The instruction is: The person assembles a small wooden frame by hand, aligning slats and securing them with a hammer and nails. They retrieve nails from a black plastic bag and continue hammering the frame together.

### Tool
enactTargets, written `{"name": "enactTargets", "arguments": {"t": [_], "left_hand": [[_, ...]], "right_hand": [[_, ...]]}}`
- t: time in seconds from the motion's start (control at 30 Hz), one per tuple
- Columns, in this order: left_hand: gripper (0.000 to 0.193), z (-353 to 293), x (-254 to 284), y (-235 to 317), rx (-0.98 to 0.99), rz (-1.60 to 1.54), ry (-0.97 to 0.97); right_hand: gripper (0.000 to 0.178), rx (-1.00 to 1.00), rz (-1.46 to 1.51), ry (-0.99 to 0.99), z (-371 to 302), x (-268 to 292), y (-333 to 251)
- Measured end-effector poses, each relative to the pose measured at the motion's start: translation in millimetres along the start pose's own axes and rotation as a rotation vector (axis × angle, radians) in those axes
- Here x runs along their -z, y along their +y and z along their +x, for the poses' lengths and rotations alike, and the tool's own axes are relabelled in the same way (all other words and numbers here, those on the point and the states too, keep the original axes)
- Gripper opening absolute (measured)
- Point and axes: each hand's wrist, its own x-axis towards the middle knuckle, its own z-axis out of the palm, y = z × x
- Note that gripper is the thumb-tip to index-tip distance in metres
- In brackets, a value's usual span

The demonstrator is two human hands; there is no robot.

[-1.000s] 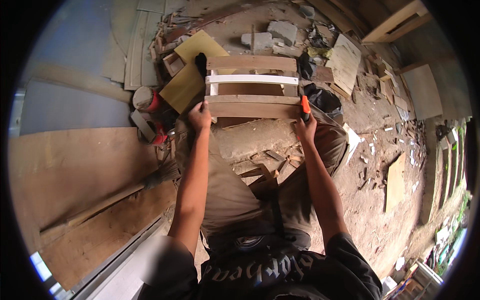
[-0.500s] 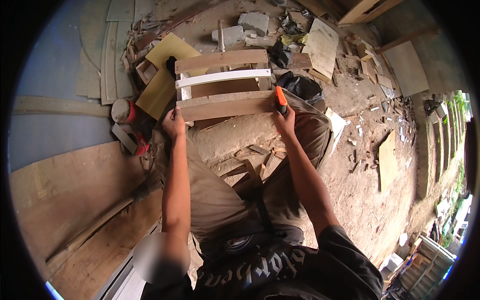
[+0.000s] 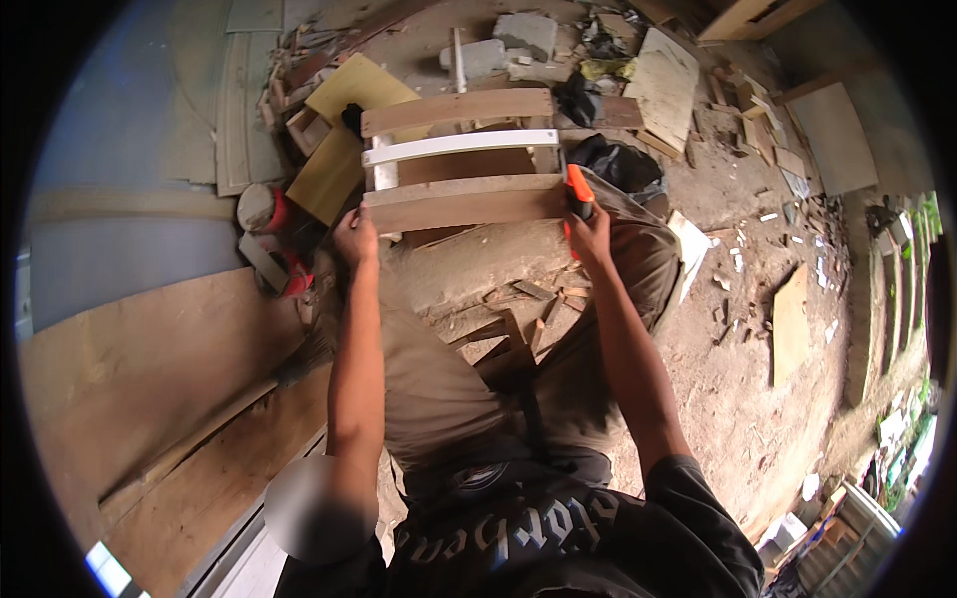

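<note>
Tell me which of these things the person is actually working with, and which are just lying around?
In use:
- wooden slat frame, nearest board held by the left hand
- orange-handled tool, in the right hand at the frame's right end

Lying about:
- yellow boards
- red power tool
- black bag
- grey blocks
- wood offcuts
- large plywood sheet

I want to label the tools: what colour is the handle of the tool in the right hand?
Bright orange handle, gripped by the right hand; the head view shows it.
</note>
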Motion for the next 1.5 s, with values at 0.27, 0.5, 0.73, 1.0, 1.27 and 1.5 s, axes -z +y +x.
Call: {"name": "enactTargets", "arguments": {"t": [0.27,0.5,0.73,1.0,1.27,1.5], "left_hand": [[0.041,-3,-1,15,0.092,-0.118,0.058],[0.035,0,5,6,0.053,-0.119,0.071],[0.035,-7,0,18,-0.063,-0.039,-0.035],[0.035,-3,-4,2,-0.021,-0.088,0.000],[0.029,0,5,17,0.005,0.004,-0.081],[0.029,-7,3,12,-0.068,-0.160,-0.036]], "right_hand": [[0.020,0.052,-0.094,0.022,6,5,9],[0.022,-0.044,-0.043,-0.045,2,0,-1],[0.027,0.058,0.028,-0.108,12,18,24],[0.019,-0.042,0.035,-0.041,0,0,7],[0.023,-0.047,-0.202,-0.046,-3,0,-20],[0.019,-0.022,-0.200,-0.041,-12,-8,-22]]}}
